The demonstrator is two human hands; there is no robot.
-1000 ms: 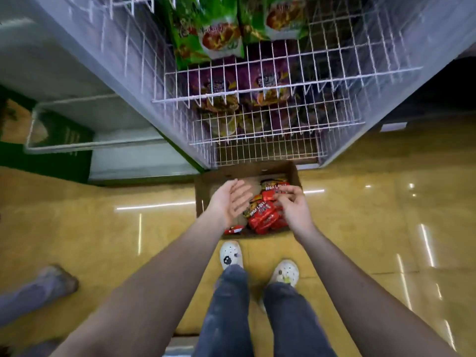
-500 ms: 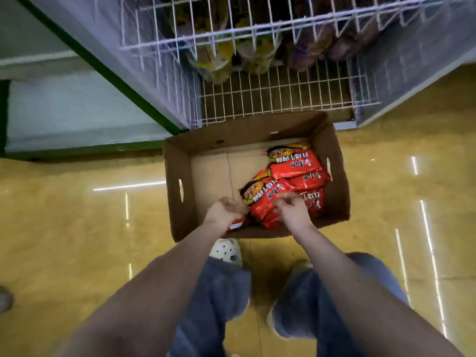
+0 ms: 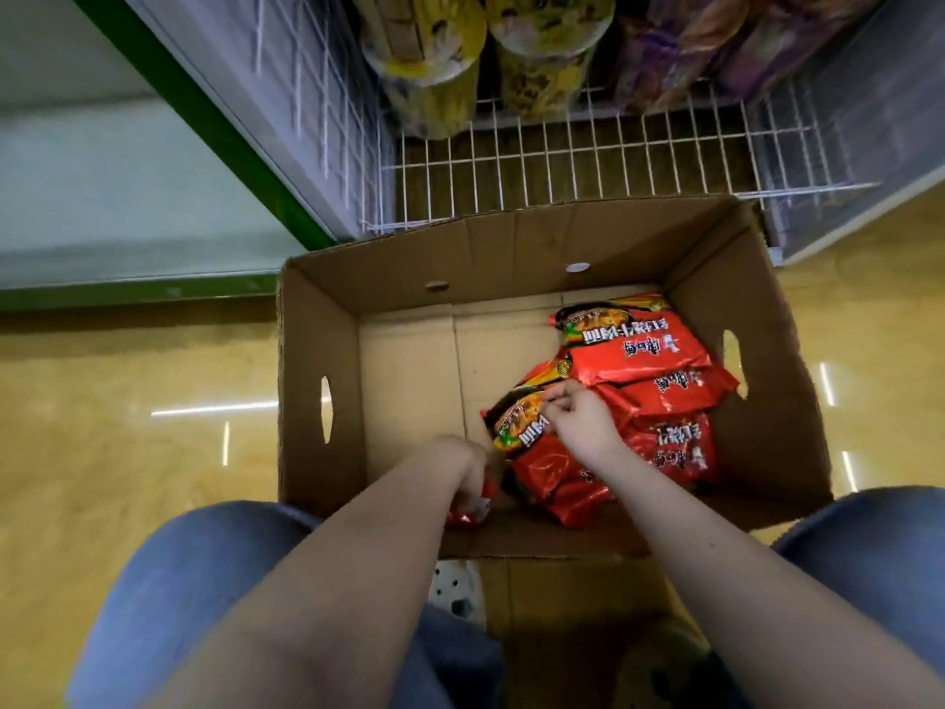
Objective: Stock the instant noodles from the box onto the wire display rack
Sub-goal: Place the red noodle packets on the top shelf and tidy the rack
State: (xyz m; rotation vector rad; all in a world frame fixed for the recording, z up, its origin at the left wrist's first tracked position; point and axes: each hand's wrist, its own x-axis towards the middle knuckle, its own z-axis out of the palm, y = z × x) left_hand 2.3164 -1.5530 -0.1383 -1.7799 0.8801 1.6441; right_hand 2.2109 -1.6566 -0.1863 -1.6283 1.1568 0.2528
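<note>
Noodles (image 3: 639,360) sit heaped in the right half of the box (image 3: 317,350), centre of frame. The lowest shelf of the rack (image 3: 588,156), at top, holds none of them. A second ago both hands hovered above, the left one spread; now the person has crouched and both are down inside. The right hand (image 3: 580,427) pinches the top pack (image 3: 516,427) by its edge. The left hand (image 3: 460,468) curls over a red pack (image 3: 468,511) at the near wall, apparently gripping it. A lift looks close.
</note>
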